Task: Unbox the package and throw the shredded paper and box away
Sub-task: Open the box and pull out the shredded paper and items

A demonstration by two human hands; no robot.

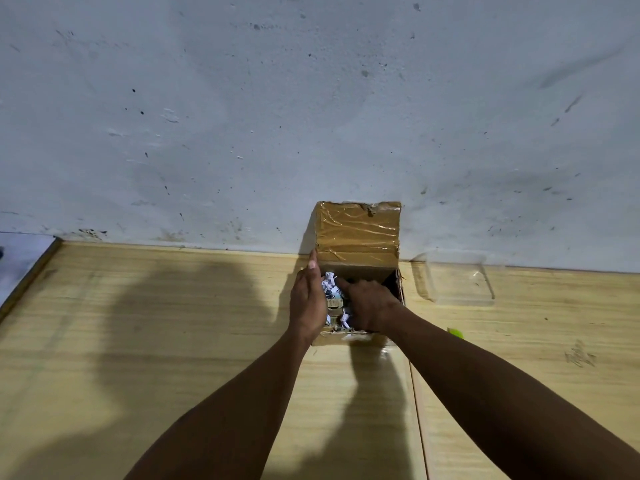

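Observation:
A small brown cardboard box [358, 237] stands on the wooden table against the wall, its taped lid flap raised toward the wall. Inside lies white and bluish shredded paper [331, 287] with a small printed item among it. My left hand [307, 299] rests along the box's left wall, thumb up at the flap's hinge, fingers reaching inside. My right hand [369, 303] is inside the box from the right, fingers curled down into the paper. Whether either hand grips anything is hidden.
A clear plastic container [457, 282] sits right of the box by the wall. A small yellow-green object [455, 333] peeks out behind my right forearm. The wooden table [173, 323] has a seam running toward me near the middle; its left edge is at far left.

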